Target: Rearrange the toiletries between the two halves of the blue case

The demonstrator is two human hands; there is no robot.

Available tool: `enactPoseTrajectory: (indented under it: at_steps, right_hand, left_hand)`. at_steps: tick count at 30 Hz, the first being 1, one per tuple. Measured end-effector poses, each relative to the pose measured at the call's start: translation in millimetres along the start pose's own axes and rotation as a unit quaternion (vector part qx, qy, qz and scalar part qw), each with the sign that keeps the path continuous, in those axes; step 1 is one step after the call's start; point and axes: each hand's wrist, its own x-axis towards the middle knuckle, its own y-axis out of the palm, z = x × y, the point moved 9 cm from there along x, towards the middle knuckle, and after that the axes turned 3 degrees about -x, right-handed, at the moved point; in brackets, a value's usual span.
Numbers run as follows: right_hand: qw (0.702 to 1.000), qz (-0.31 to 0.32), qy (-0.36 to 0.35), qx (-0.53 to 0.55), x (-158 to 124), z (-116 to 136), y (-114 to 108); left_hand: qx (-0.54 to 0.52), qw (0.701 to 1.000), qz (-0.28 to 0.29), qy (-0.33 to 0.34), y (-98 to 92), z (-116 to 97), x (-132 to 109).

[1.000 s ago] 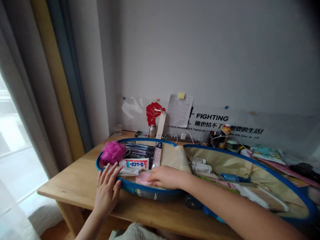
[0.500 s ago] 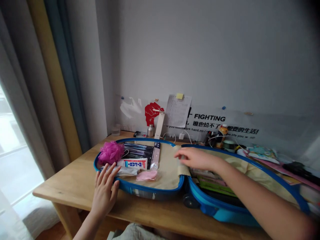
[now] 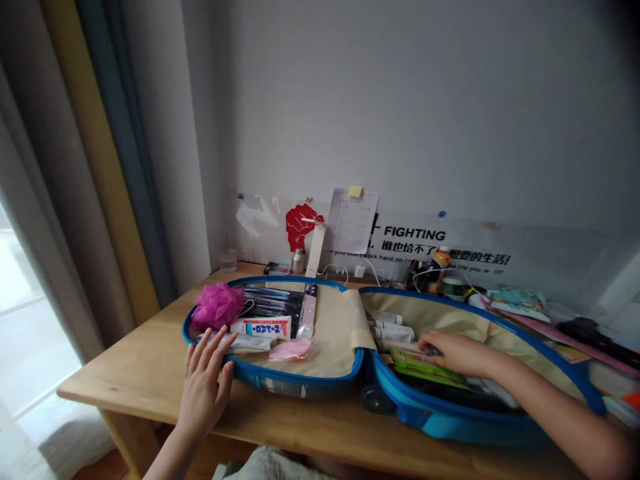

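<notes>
A blue suitcase (image 3: 300, 381) lies open on the wooden table. My left hand (image 3: 204, 380) rests on the near left rim with fingers spread. Its left half holds a magenta bath puff (image 3: 219, 305), a toothpaste tube (image 3: 263, 327), dark packaged brushes (image 3: 273, 299), a long pale pink pack (image 3: 307, 312) and a pink item in clear wrap (image 3: 290, 350). My right hand (image 3: 457, 353) is down in the right half, its fingers curled together over a green packet (image 3: 430, 375); what they grip is hidden. Small white bottles (image 3: 394, 332) lie left of it.
A white charger (image 3: 359, 271) with cables, a metal bottle (image 3: 298, 261) and a clear cup (image 3: 228, 260) stand along the wall. Papers and packets (image 3: 520, 303) are piled behind the suitcase's right half. Curtains (image 3: 95, 167) hang at left.
My right hand has moved right and down from the suitcase's middle divider into the right half, uncovering the white bottles. My left hand stays on the rim. The view has shifted slightly.
</notes>
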Motion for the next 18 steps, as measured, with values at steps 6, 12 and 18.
enactPoseTrajectory:
  at_steps: [6,12,18]
  right_hand:
    - [0.997,0.063,0.005,0.042,11,-22,21]
    - [0.993,0.084,0.008,0.079,13,-30,29]
    - [0.992,0.075,0.008,0.097,11,-29,27]
  left_hand:
    - [0.001,1.0,0.0,-0.008,0.4,1,0]
    - [0.001,1.0,-0.007,0.0,-1.4,-2,1]
    - [0.002,1.0,0.0,0.0,-0.2,-1,0]
